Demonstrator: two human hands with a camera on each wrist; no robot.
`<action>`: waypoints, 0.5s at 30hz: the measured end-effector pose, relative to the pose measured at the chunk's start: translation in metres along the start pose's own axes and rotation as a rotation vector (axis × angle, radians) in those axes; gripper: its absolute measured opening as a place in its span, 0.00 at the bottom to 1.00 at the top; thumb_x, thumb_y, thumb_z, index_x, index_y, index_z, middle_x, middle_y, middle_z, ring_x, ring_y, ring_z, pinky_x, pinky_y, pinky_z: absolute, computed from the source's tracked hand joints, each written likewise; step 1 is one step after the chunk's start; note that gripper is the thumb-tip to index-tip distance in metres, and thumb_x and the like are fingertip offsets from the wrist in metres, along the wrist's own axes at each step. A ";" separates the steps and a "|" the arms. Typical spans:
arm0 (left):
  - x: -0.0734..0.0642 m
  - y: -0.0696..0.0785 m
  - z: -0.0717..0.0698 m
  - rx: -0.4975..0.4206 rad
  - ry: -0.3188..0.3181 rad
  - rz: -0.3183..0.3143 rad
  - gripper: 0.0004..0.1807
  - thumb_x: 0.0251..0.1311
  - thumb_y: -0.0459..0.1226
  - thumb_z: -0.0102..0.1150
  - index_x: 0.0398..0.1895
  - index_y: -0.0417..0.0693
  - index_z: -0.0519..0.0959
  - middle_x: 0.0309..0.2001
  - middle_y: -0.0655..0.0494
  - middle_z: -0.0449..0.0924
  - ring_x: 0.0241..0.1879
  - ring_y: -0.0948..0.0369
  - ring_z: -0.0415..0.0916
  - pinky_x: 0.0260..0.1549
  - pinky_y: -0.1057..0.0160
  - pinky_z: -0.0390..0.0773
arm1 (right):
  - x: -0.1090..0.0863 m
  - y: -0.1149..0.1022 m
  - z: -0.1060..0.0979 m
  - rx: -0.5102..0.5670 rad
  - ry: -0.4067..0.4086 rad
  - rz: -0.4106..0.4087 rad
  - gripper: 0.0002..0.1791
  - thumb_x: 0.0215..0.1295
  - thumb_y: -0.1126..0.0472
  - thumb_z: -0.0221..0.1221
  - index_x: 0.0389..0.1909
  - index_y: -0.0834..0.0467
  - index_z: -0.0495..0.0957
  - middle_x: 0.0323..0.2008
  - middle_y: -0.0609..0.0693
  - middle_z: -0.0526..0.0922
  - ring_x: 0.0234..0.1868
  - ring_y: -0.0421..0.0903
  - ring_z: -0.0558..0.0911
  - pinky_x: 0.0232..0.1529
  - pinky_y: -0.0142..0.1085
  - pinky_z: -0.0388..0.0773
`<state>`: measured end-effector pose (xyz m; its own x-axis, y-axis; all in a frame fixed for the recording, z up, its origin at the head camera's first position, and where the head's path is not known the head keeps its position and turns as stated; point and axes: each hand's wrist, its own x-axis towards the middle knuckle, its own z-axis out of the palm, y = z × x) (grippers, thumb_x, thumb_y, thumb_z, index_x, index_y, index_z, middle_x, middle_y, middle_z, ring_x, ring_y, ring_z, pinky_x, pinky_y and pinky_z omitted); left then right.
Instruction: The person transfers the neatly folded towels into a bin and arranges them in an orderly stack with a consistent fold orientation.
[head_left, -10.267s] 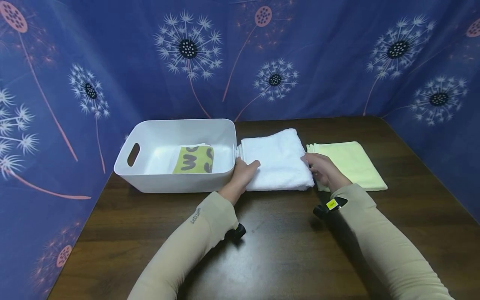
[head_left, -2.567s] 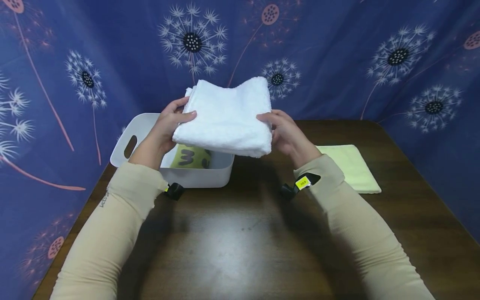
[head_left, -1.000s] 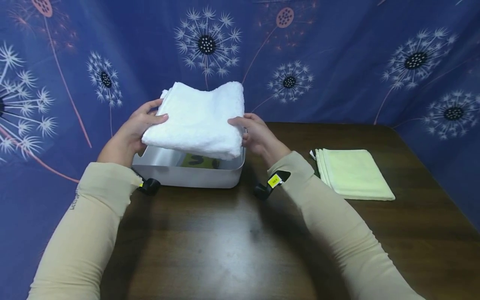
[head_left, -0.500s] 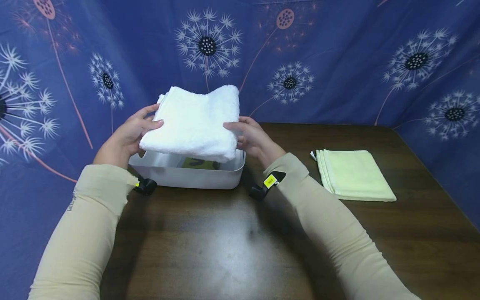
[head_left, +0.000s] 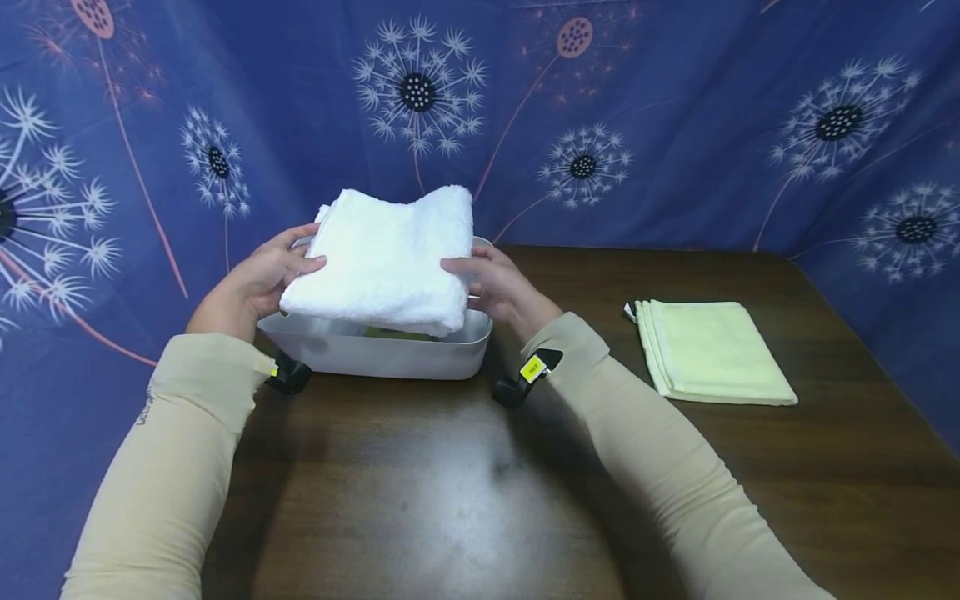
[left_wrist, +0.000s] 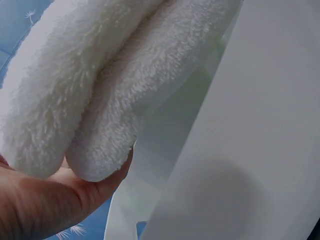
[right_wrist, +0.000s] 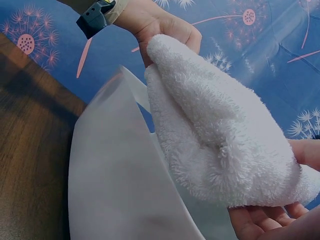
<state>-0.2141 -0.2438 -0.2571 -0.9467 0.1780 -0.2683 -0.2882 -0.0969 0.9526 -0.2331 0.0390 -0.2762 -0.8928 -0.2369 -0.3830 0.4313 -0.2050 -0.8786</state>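
Note:
A folded white terry towel (head_left: 382, 258) is held in the air over the white plastic bin (head_left: 375, 357). My left hand (head_left: 251, 283) grips its left side, thumb on top and fingers beneath. On the opposite side my right hand (head_left: 508, 287) holds it the same way. From the right wrist, the towel (right_wrist: 215, 120) shows its folded layers above the bin's wall (right_wrist: 120, 170). The left wrist view has the fold resting in my left hand (left_wrist: 55, 202), beside the bin wall (left_wrist: 240, 150). Of a yellow-green cloth (head_left: 397, 333) inside the bin, only a sliver shows under the towel.
A folded pale yellow towel (head_left: 716, 350) with a small white tag lies on the right of the brown wooden table (head_left: 450, 483). Behind the table hangs a blue curtain (head_left: 675, 150) with a dandelion print. Each wrist carries a small black camera (head_left: 513, 390).
Both hands lifted the white towel from the table right of the bin and carried it left over the bin. During the last second it has sunk lower, covering more of the patterned cloth.

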 end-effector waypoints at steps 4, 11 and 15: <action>0.001 -0.003 -0.001 0.013 0.002 -0.020 0.40 0.63 0.25 0.48 0.73 0.54 0.43 0.70 0.47 0.45 0.37 0.64 0.76 0.33 0.67 0.79 | 0.001 0.003 0.000 -0.010 0.012 0.016 0.27 0.57 0.66 0.63 0.56 0.54 0.64 0.54 0.52 0.70 0.51 0.55 0.76 0.51 0.48 0.72; 0.005 -0.008 -0.004 0.029 0.005 -0.072 0.40 0.64 0.25 0.47 0.74 0.55 0.42 0.71 0.47 0.44 0.34 0.65 0.77 0.32 0.67 0.79 | 0.004 0.007 0.002 -0.033 0.029 0.036 0.29 0.56 0.67 0.63 0.57 0.56 0.62 0.54 0.53 0.68 0.52 0.55 0.75 0.52 0.48 0.72; 0.007 -0.008 -0.005 0.058 0.010 -0.114 0.41 0.64 0.26 0.47 0.74 0.56 0.41 0.73 0.48 0.40 0.35 0.64 0.75 0.33 0.67 0.79 | 0.006 0.007 0.004 -0.068 0.037 0.046 0.28 0.57 0.67 0.62 0.57 0.57 0.62 0.55 0.54 0.67 0.53 0.56 0.74 0.52 0.48 0.72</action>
<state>-0.2191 -0.2472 -0.2673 -0.9099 0.1747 -0.3762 -0.3853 -0.0199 0.9226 -0.2346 0.0326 -0.2837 -0.8770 -0.2086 -0.4328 0.4634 -0.1297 -0.8766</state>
